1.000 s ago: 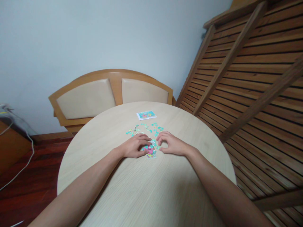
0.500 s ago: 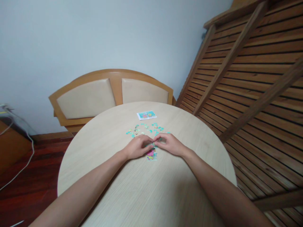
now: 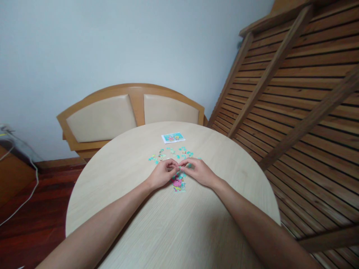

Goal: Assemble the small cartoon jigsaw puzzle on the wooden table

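Note:
My left hand (image 3: 164, 173) and my right hand (image 3: 198, 170) meet fingertip to fingertip over the round table, each with thumb and fingers pinched together. A small teal jigsaw puzzle piece shows partly at their fingertips; the fingers hide most of it. Just below them lies a joined section of jigsaw puzzle (image 3: 178, 184), with a pink figure and some yellow and teal on it. Past the hands, several loose puzzle pieces (image 3: 172, 151), mostly teal, are scattered on the tabletop.
A picture card (image 3: 173, 138) with a teal cartoon scene lies towards the far side of the round table (image 3: 134, 224). Behind stands a padded wooden headboard (image 3: 137, 106) against the wall. Wooden slats (image 3: 280, 93) lean at the right, and a white cable (image 3: 36, 179) hangs at the left.
My left hand's thumb and fingers have drawn up and back from the joined section, so more of its pink figure shows. My right hand has moved slightly left.

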`<state>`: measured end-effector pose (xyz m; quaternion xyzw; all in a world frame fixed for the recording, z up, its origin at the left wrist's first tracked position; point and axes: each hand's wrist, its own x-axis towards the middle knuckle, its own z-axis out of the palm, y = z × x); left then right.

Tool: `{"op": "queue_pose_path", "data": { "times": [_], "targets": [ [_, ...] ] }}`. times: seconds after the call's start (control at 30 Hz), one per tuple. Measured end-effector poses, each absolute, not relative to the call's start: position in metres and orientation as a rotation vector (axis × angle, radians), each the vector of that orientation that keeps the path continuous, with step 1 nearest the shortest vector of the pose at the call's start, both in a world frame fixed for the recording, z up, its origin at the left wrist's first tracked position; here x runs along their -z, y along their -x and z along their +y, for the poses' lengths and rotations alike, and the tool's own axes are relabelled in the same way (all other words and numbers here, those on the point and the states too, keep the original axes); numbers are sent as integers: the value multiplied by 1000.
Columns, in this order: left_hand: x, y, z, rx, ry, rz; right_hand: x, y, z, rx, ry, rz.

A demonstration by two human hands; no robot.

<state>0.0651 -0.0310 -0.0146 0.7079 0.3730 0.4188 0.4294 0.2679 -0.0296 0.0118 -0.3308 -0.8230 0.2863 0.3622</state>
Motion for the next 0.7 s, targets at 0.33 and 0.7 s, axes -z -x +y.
{"op": "queue_pose_path", "data": {
  "times": [0.33, 0.7],
  "targets": [
    [18, -60, -25, -1020, -1908, 1009, -11, -267, -30, -633, 909, -2154],
    [23, -53, -17, -1043, -2003, 1208, 2, -277, -24, -473, 936, -2419]
  ]
}}
